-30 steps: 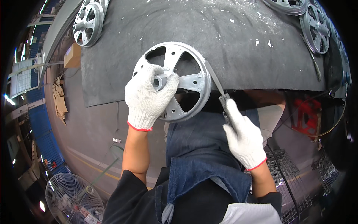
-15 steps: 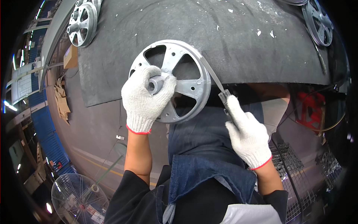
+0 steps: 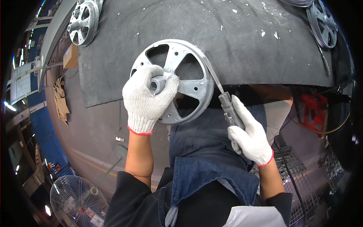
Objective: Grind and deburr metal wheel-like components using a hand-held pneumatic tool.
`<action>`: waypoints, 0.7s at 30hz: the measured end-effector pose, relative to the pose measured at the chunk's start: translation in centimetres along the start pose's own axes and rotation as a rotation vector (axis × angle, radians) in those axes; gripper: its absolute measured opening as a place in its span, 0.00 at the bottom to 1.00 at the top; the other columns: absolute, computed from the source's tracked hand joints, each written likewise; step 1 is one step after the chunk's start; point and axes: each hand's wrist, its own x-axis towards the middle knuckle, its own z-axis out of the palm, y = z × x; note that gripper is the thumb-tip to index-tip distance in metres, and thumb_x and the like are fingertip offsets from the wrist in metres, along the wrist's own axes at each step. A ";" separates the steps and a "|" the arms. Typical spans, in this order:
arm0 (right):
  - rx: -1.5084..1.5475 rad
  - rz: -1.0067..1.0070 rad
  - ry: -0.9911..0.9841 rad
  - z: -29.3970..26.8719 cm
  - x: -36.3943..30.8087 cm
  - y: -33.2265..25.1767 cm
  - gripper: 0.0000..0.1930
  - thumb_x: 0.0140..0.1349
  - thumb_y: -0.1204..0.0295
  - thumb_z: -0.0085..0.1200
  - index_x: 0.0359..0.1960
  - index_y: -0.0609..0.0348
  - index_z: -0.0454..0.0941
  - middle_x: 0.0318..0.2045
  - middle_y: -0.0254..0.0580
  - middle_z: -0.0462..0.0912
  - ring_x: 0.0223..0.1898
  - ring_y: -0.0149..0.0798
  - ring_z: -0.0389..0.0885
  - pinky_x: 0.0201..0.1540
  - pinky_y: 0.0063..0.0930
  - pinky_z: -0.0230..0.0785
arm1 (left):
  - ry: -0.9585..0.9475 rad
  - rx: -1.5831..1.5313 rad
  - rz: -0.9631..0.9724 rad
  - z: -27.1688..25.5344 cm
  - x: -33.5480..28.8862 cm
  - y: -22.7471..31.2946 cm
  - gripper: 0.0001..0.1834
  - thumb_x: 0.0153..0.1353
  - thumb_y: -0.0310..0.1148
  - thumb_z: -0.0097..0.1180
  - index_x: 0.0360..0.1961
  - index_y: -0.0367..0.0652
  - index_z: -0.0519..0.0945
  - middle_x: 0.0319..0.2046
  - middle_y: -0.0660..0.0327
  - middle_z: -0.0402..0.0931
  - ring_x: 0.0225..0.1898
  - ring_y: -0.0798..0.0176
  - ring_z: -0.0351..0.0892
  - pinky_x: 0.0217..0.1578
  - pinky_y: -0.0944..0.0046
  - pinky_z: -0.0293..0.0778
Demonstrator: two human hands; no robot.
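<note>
The gloved left hand [image 3: 146,99] is clamped on the hub of a grey spoked wheel [image 3: 191,86], fingers wrapped over the centre boss, holding it at the near edge of the dark mat [image 3: 234,41] with its lower part hanging past the edge above the denim apron [image 3: 204,151]. The gloved right hand [image 3: 250,135] is closed around the handle of a file [image 3: 223,98], forefinger laid along it, and the blade lies against the wheel's right rim. Two more wheels sit at the mat's far left [image 3: 82,22] and far right [image 3: 322,23], and a fan [image 3: 77,202] stands on the floor lower left.

Factory workshop, cast metal wheels [image 3: 82,22] on a felt-covered counter [image 3: 242,49], industrial floor fan [image 3: 77,200], wire crates [image 3: 298,170], concrete floor [image 3: 94,132].
</note>
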 end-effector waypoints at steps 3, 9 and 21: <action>-0.788 -0.264 0.118 1.1 -0.7 -1.4 0.42 0.73 0.74 0.64 0.89 0.47 0.64 0.35 0.52 0.87 0.27 0.44 0.86 0.36 0.39 0.82 | -0.003 0.022 -0.030 -0.4 -0.2 0.0 0.15 0.58 0.40 0.83 0.38 0.44 0.90 0.28 0.57 0.88 0.28 0.56 0.89 0.34 0.58 0.84; -0.795 -0.276 0.176 0.6 -0.7 -1.0 0.43 0.72 0.78 0.65 0.88 0.45 0.67 0.48 0.56 0.92 0.33 0.46 0.91 0.42 0.38 0.85 | -0.064 0.012 -0.032 -0.5 -0.1 0.6 0.14 0.61 0.33 0.82 0.43 0.39 0.91 0.34 0.55 0.91 0.35 0.62 0.92 0.40 0.62 0.85; 0.007 0.294 0.069 0.5 -0.8 -2.7 0.45 0.77 0.83 0.55 0.93 0.50 0.53 0.64 0.43 0.87 0.26 0.21 0.75 0.29 0.20 0.74 | -0.067 0.048 -0.009 -0.8 -0.1 0.3 0.14 0.59 0.34 0.83 0.42 0.40 0.91 0.33 0.55 0.91 0.33 0.59 0.93 0.38 0.60 0.86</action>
